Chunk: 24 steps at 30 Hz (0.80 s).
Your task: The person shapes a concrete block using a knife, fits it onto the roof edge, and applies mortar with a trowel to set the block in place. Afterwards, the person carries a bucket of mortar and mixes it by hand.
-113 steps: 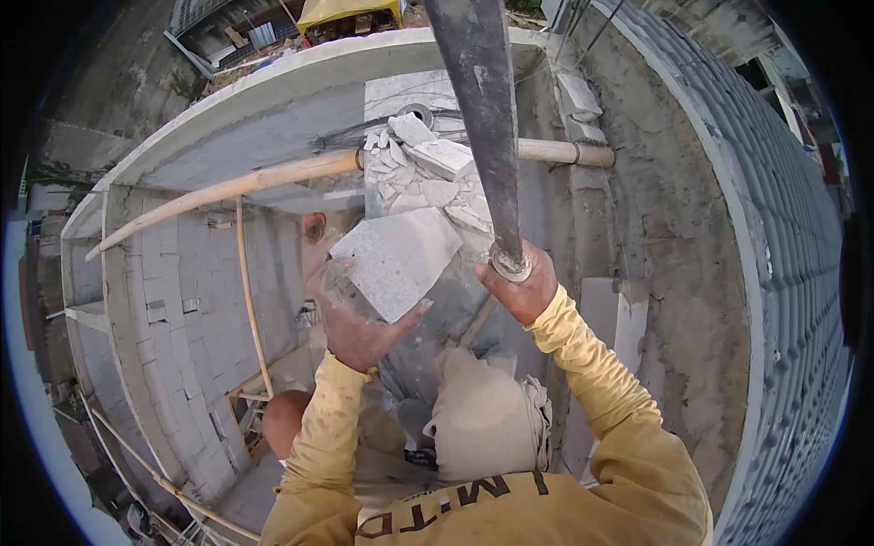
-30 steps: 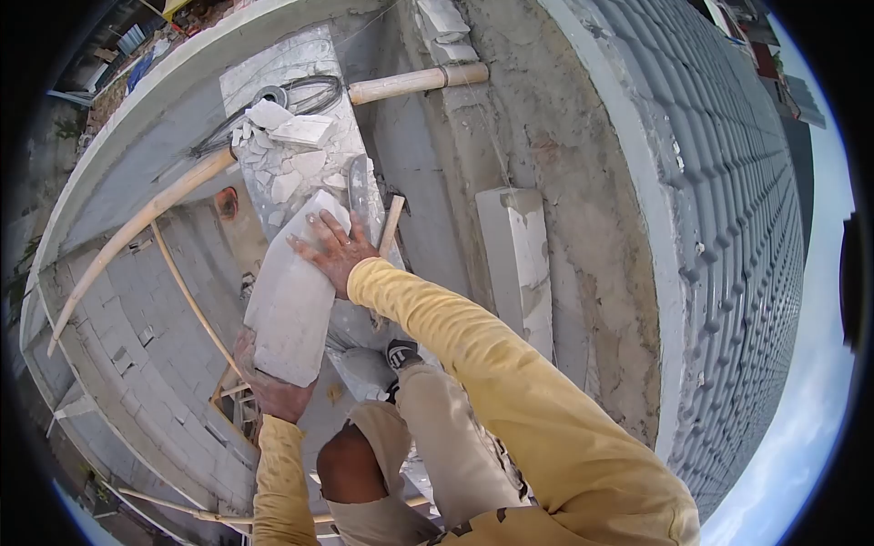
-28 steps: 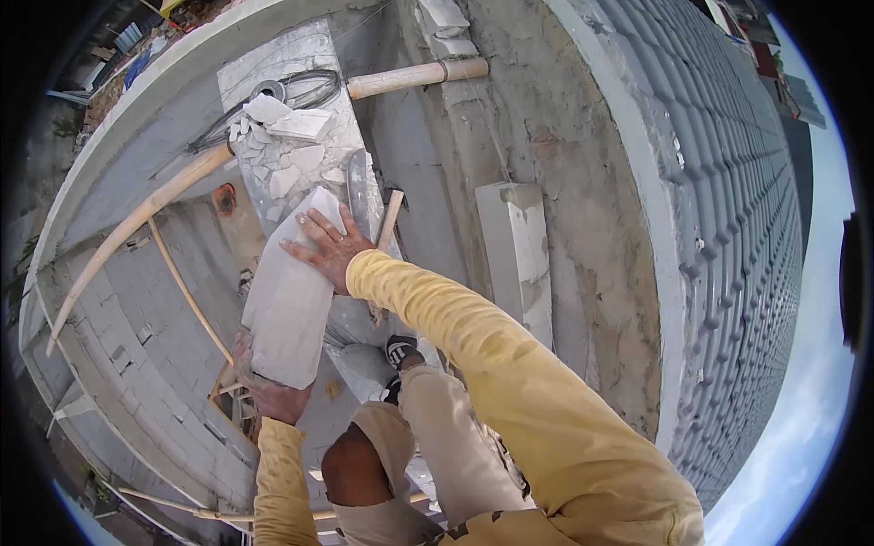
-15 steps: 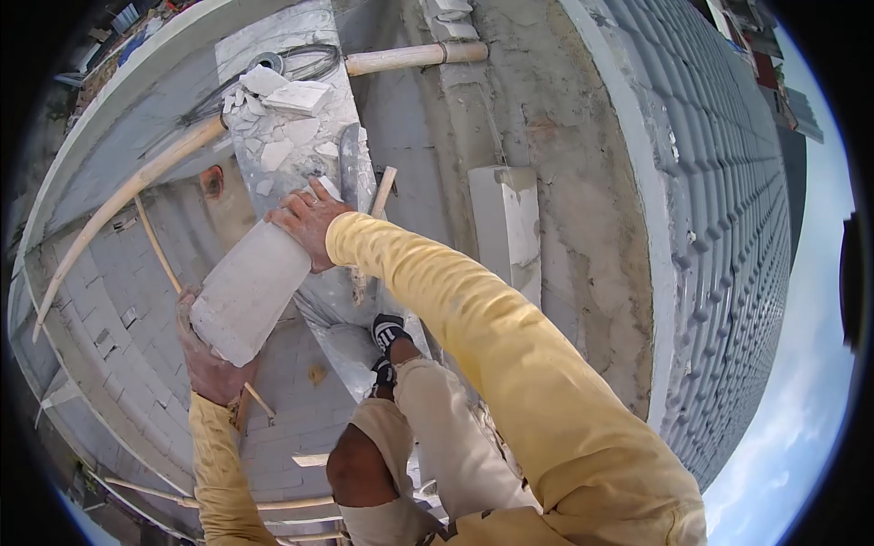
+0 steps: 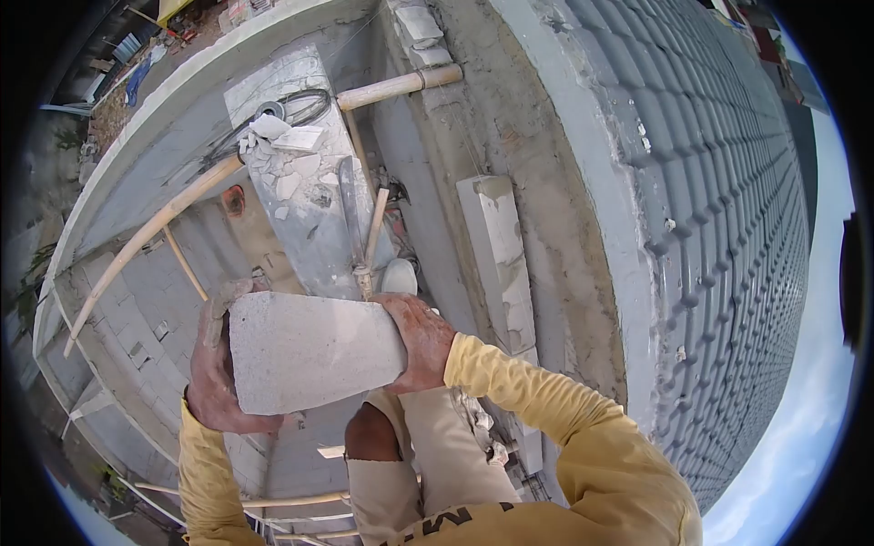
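Between my two hands is a pale grey concrete block (image 5: 314, 353), held up in front of my knees. My left hand (image 5: 218, 369) wraps round its left end, with the thumb along the upper edge. Round the right end closes my right hand (image 5: 419, 341), its fingers partly hidden behind the block. Beyond the block lies a plank (image 5: 305, 232) bearing broken block pieces (image 5: 289, 164), a coil of wire (image 5: 305, 107) and a long flat blade (image 5: 350, 196). The blade's near end lies by the upper edge of the block.
To the right, pale blocks (image 5: 499, 255) sit on a mortar-smeared wall top (image 5: 555, 227), beside a grey tiled roof (image 5: 710, 200). Wooden poles (image 5: 150, 232) cross at the left and a shorter pole (image 5: 401, 88) at the top. A drop opens below the plank on the left.
The block has come closer to my body and swung from a slant to nearly level. My right hand has moved down and to the right with it. My view has shifted too.
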Each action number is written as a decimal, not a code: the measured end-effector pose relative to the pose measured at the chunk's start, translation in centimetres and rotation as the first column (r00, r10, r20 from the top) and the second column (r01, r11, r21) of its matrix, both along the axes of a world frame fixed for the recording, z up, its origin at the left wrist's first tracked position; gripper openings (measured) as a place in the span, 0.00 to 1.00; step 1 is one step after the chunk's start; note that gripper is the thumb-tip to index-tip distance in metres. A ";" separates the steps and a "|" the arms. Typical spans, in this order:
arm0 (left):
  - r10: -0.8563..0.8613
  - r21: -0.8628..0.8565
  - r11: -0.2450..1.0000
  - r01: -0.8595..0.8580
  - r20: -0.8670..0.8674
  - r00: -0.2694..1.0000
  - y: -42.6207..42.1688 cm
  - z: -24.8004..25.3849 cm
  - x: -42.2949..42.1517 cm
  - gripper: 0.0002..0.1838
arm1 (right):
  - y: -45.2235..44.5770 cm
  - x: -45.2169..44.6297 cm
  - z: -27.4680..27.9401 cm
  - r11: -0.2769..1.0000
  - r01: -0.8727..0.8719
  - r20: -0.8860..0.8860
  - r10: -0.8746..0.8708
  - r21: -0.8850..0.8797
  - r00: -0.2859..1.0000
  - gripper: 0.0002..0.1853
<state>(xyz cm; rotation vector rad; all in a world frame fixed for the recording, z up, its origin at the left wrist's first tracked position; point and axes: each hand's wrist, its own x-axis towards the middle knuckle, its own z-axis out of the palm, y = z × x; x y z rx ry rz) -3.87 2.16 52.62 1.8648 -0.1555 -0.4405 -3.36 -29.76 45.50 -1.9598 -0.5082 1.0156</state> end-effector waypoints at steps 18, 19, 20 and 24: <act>0.295 -0.002 0.948 -0.317 -0.363 0.884 -2.2 -4.5 3.7 0.60 | -10.2 13.9 2.4 0.547 0.629 0.408 -0.481 -0.552 0.776 0.65; 0.340 0.030 0.929 -0.368 -0.461 0.820 -1.5 -5.0 1.9 0.58 | -10.3 15.6 1.3 0.547 0.628 0.406 -0.481 -0.553 0.777 0.65; 0.371 0.101 0.921 -0.376 -0.518 0.771 -0.6 -5.8 0.0 0.55 | -10.6 17.1 0.0 0.499 0.632 0.421 -0.477 -0.593 0.772 0.64; 0.465 0.313 0.885 -0.344 -0.577 0.671 2.4 -11.8 -7.3 0.47 | -10.9 22.8 -5.2 0.378 0.638 0.454 -0.470 -0.671 0.757 0.63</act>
